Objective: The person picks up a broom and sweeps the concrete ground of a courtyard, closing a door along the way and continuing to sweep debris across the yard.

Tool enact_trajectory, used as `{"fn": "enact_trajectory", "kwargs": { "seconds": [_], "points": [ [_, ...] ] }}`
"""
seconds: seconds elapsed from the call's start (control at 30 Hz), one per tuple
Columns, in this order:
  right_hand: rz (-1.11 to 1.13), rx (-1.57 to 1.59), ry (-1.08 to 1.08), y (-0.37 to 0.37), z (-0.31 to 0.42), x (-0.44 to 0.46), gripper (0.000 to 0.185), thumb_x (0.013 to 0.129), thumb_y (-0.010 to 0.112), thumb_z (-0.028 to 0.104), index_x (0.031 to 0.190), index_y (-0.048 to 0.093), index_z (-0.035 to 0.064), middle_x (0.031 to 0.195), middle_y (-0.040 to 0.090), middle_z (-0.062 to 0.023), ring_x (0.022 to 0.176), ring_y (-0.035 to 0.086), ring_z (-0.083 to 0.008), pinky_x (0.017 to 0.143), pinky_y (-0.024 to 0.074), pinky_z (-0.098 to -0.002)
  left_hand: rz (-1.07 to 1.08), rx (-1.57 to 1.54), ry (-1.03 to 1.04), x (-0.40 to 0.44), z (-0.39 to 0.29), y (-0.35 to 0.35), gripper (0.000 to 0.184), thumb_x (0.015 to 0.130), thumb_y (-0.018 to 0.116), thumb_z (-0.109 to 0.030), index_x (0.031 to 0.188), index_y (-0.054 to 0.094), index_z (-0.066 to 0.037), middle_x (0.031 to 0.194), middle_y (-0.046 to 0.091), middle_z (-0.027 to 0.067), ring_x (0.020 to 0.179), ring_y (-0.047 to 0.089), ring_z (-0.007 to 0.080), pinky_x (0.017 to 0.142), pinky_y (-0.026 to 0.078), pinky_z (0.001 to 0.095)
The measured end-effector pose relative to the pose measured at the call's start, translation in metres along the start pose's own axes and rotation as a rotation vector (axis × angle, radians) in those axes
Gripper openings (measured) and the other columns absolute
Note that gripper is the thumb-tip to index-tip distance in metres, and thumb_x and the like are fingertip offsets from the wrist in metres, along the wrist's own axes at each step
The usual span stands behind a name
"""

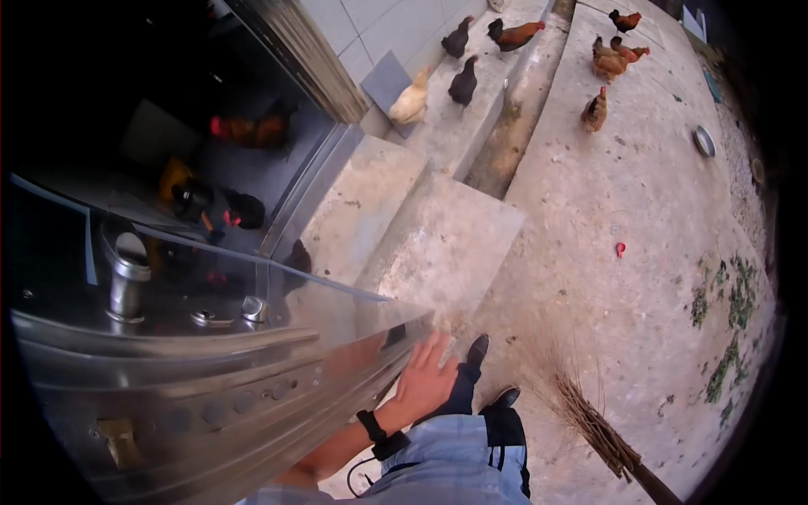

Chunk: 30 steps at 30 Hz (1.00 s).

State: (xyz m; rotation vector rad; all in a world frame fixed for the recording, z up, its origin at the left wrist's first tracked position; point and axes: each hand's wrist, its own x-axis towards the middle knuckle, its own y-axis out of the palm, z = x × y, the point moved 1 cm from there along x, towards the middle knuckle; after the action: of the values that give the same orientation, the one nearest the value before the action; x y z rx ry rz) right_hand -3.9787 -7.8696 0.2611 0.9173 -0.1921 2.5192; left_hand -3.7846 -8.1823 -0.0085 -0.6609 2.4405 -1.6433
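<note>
My left hand [426,380], with a dark band on its wrist, is at the edge of the shiny metal door [278,353], its fingers stretched out and apart. A handle and a lock knob stick out from the door at the left. At the lower right a twig broom [593,421] slants over the concrete, its dark handle running out of the bottom of the frame. My right hand is not visible, so what holds the broom cannot be seen.
Concrete steps [446,236] lead to the dark doorway, where several chickens stand. More chickens are along the wall and in the yard, one pale [411,99]. A metal bowl [704,141] and a small red object [620,249] lie on the ground. A narrow channel [513,126] runs beside the ledge.
</note>
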Motion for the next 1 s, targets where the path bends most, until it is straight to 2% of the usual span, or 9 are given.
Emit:
{"fn": "enact_trajectory", "kwargs": {
  "seconds": [0.07,0.2,0.27,0.5,0.57,0.67,0.7,0.83,1.0],
  "points": [
    [0.038,0.088,0.043,0.003,-0.006,0.0,0.024,0.081,0.054,0.004,0.058,0.047,0.0026,0.046,0.031,-0.0015,0.04,0.029,-0.0116,0.04,0.0324,-0.0276,0.201,0.227,-0.146,0.008,-0.006,-0.003,0.028,0.073,0.059,-0.028,0.089,0.06,-0.006,0.117,0.048,0.0199,0.112,0.039,0.0428,0.092,0.024,0.0567],
    [0.068,0.13,0.072,0.01,-0.025,-0.007,0.023,0.077,0.058,0.002,0.057,0.047,0.0035,0.045,0.033,-0.0027,0.039,0.033,-0.0137,0.039,0.0322,-0.0289,0.27,0.38,-0.201,-0.005,0.005,0.027,0.035,0.074,0.054,-0.028,0.101,0.057,-0.006,0.108,0.051,0.0257,0.107,0.041,0.0476,0.091,0.021,0.0595],
    [0.062,0.147,0.09,0.005,-0.026,-0.006,0.023,0.076,0.058,0.002,0.057,0.047,0.0031,0.045,0.033,-0.0028,0.039,0.034,-0.0143,0.039,0.0319,-0.0292,0.684,0.516,-0.337,-0.008,0.019,0.047,0.032,0.075,0.049,-0.022,0.1,0.057,-0.003,0.1,0.053,0.0302,0.102,0.046,0.043,0.089,0.026,0.0545],
    [0.103,0.223,0.148,-0.054,-0.066,0.007,0.022,0.077,0.059,0.004,0.059,0.046,0.0041,0.046,0.037,-0.0043,0.039,0.036,-0.0149,0.039,0.0328,-0.028,0.357,0.511,-0.17,-0.135,-0.025,0.035,0.019,0.07,0.05,-0.014,0.083,0.057,-0.003,0.079,0.059,0.0231,0.087,0.055,0.0361,0.083,0.034,0.043],
    [0.132,0.227,0.178,-0.064,-0.079,0.002,0.025,0.075,0.062,0.002,0.058,0.044,0.0053,0.047,0.036,-0.0043,0.04,0.036,-0.0152,0.039,0.0332,-0.028,0.183,0.043,-0.377,-0.223,-0.048,0.042,0.017,0.073,0.052,-0.019,0.085,0.058,-0.009,0.075,0.061,0.0092,0.069,0.06,0.0247,0.066,0.047,0.036],
    [0.161,0.245,0.243,-0.071,-0.092,-0.002,0.025,0.073,0.063,0.001,0.059,0.042,0.006,0.049,0.036,-0.0034,0.043,0.037,-0.0143,0.042,0.033,-0.0278,0.343,-0.159,-1.271,-0.365,-0.047,0.058,0.045,0.071,0.066,-0.032,0.103,0.052,-0.004,0.095,0.06,0.0119,0.088,0.058,0.0241,0.075,0.047,0.0368],
    [0.148,0.218,0.271,-0.073,-0.089,-0.003,0.026,0.073,0.062,0.002,0.057,0.042,0.0062,0.049,0.036,-0.0034,0.043,0.037,-0.014,0.042,0.0326,-0.0275,-0.148,-0.721,-1.382,-0.398,-0.043,0.067,0.056,0.068,0.071,-0.023,0.111,0.042,-0.001,0.111,0.05,0.015,0.098,0.053,0.0228,0.078,0.045,0.0341],
    [0.334,0.105,0.235,-0.077,-0.098,0.003,0.018,0.083,0.055,0.013,0.07,0.046,0.0053,0.056,0.038,-0.0003,0.05,0.034,-0.0082,0.052,0.0309,-0.0221,-1.027,-0.966,-1.391,-0.388,-0.055,0.042,0.054,0.068,0.069,-0.006,0.109,0.035,0.0,0.119,0.039,0.0131,0.1,0.046,0.0189,0.08,0.041,0.0289],
    [0.511,0.167,0.128,-0.052,-0.076,-0.029,0.023,0.084,0.057,0.018,0.067,0.046,0.0062,0.055,0.035,0.0014,0.05,0.033,-0.0065,0.049,0.0287,-0.0201,-1.57,-0.561,-1.321,-0.449,-0.023,0.016,0.049,0.07,0.061,0.002,0.114,0.039,0.0,0.11,0.049,0.0071,0.097,0.048,0.018,0.084,0.038,0.0309]
  ]
}}
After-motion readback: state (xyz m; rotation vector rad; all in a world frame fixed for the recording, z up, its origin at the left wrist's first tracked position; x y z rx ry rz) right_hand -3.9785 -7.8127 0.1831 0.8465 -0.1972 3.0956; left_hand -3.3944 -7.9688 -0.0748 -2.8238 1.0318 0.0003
